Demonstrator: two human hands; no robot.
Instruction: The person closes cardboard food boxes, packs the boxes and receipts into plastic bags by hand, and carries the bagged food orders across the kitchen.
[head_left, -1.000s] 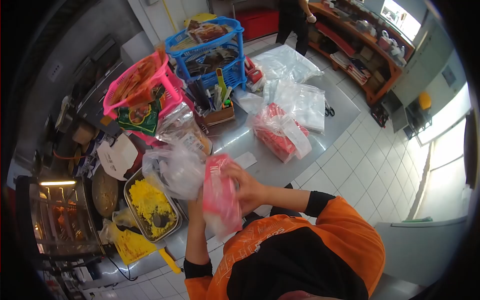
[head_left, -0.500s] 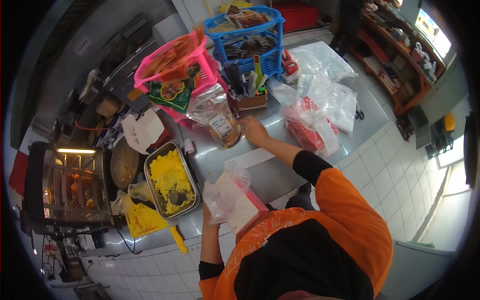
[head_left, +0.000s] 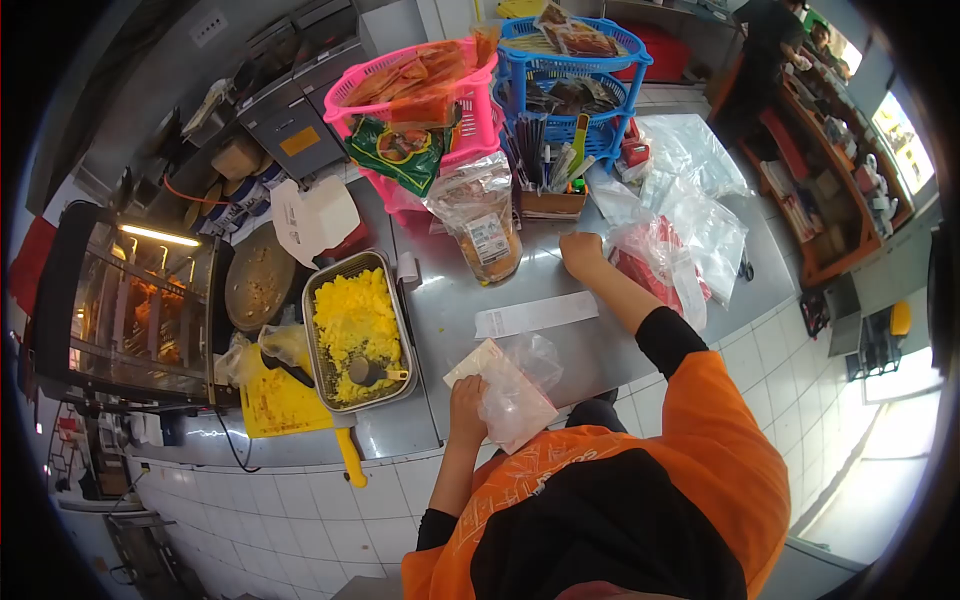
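Note:
My left hand [head_left: 468,408] grips the near-left side of a pale box [head_left: 518,408] held against the table's front edge. A clear plastic bag [head_left: 535,362] lies crumpled over that box. My right hand [head_left: 582,252] is closed over the metal table, right of a bag of bread [head_left: 487,240]; whatever it holds, if anything, is too small to make out. A long white paper strip [head_left: 537,315] lies between my hands. Beside the right forearm sits a red bundle in clear plastic [head_left: 655,262].
Left of the box are a metal tray of yellow food [head_left: 402,372], a yellow cutting board [head_left: 285,405] and a yellow-handled knife [head_left: 350,458]. Behind stand a pink basket [head_left: 470,135] and a blue rack [head_left: 630,95]. A person in dark clothes [head_left: 765,60] stands at the back right.
My right hand has moved away from the bread bag, rightwards. The box in my left hand has turned, and more of that hand shows. The whole view has shifted.

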